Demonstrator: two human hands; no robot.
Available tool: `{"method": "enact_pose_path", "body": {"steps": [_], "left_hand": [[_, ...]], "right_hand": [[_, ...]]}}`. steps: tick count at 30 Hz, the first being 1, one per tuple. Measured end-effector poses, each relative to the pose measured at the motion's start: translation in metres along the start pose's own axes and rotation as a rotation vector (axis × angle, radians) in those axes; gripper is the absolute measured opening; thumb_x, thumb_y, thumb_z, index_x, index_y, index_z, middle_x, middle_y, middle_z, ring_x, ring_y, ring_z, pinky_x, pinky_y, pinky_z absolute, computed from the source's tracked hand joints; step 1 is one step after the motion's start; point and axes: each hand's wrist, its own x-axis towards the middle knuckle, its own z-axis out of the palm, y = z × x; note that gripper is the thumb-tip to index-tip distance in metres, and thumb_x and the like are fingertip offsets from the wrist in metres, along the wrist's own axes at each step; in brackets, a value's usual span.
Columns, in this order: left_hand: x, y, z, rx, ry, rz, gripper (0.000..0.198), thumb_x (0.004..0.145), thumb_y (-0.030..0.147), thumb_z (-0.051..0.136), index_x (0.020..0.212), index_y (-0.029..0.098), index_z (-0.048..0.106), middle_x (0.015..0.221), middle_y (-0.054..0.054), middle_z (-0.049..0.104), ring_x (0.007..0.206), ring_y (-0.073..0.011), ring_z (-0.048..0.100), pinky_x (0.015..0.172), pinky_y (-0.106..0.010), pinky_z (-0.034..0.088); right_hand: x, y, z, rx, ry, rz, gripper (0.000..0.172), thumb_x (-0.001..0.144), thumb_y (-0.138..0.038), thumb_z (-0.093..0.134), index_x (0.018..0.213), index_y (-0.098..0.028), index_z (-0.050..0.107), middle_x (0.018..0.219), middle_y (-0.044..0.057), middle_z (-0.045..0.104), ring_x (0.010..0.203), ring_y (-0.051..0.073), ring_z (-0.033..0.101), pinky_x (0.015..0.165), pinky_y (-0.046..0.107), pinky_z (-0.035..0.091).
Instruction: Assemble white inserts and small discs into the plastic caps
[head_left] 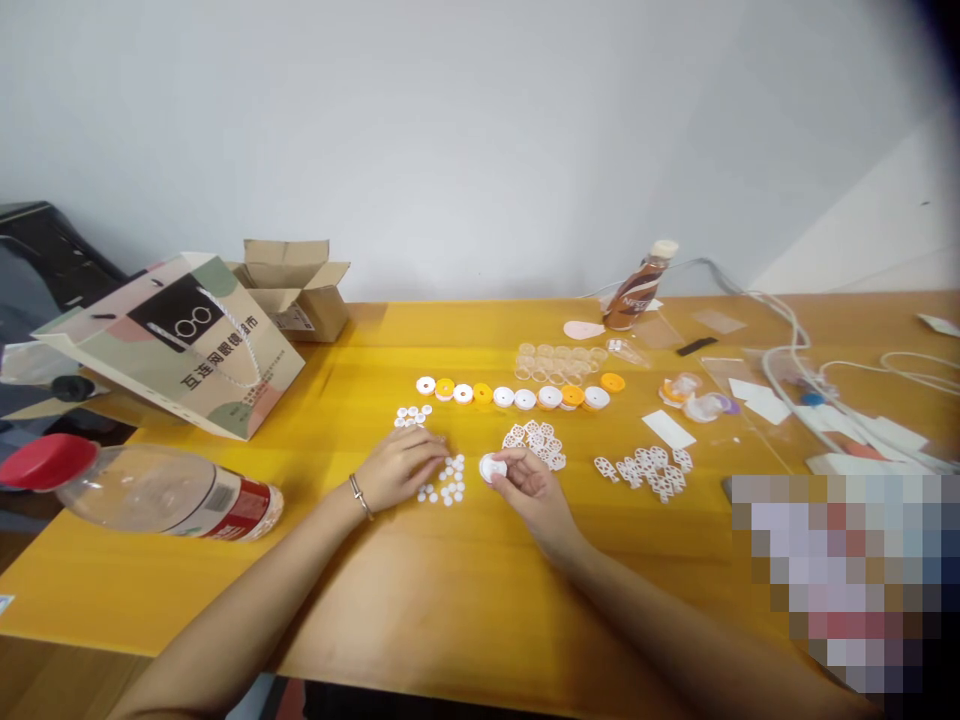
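Note:
My right hand (536, 490) pinches a round white plastic disc (493, 468) between thumb and fingers. Just left of it, my left hand (401, 466) is bent over a scatter of small white round caps (448, 490), with its fingertips drawn together. Whatever is between those fingertips is too small to make out. Behind the left hand lies a group of small white ring-like pieces (412, 413). White openwork wheel-shaped pieces (534, 440) are spread beyond my right hand. A row of white and orange round cases (525, 399) runs across the table farther back.
Clear rings (559, 362) and a brown drink bottle (637, 290) stand toward the back. More white openwork pieces (652, 472), cards (669, 429) and cables (787, 320) lie right. Leftward are a large red-capped bottle (172, 490), a paper bag (225, 370) and an open carton (315, 300).

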Motion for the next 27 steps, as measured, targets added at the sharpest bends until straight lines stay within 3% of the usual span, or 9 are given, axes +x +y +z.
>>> {"method": "enact_pose_path", "body": {"steps": [5,8,15,27], "left_hand": [[0.0,0.004,0.006,-0.016,-0.101,-0.043,0.02,0.082,0.031,0.047,0.094,0.019,0.057,0.09,-0.005,0.059,0.085,-0.0138,0.053,0.078,-0.027,0.042],[0.0,0.005,0.01,-0.008,-0.093,-0.072,0.021,0.08,0.034,0.049,0.092,0.018,0.056,0.088,-0.004,0.059,0.082,-0.0137,0.053,0.076,-0.027,0.041],[0.0,0.009,0.013,-0.013,-0.084,-0.104,0.011,0.081,0.024,0.047,0.083,0.017,0.056,0.084,-0.003,0.059,0.08,-0.0127,0.054,0.074,-0.025,0.041],[-0.001,0.011,0.015,-0.045,-0.076,-0.221,0.012,0.078,0.028,0.052,0.08,0.017,0.056,0.077,-0.002,0.058,0.073,-0.0124,0.054,0.069,-0.025,0.04]], "right_hand": [[0.001,0.002,-0.001,-0.003,-0.004,0.004,0.022,0.065,-0.029,0.066,0.08,-0.022,0.052,0.084,0.001,0.061,0.078,0.014,0.058,0.072,0.028,0.046],[0.002,0.003,-0.002,-0.029,-0.009,-0.003,0.021,0.065,-0.029,0.066,0.079,-0.022,0.051,0.08,0.0,0.06,0.077,0.014,0.058,0.071,0.027,0.046],[0.001,0.002,-0.001,-0.064,-0.036,-0.018,0.02,0.066,-0.029,0.064,0.079,-0.022,0.051,0.079,0.0,0.058,0.078,0.014,0.056,0.073,0.028,0.045],[0.001,0.005,-0.001,-0.079,-0.045,-0.007,0.02,0.066,-0.029,0.064,0.08,-0.021,0.052,0.08,0.001,0.058,0.078,0.014,0.057,0.074,0.028,0.046]]}}
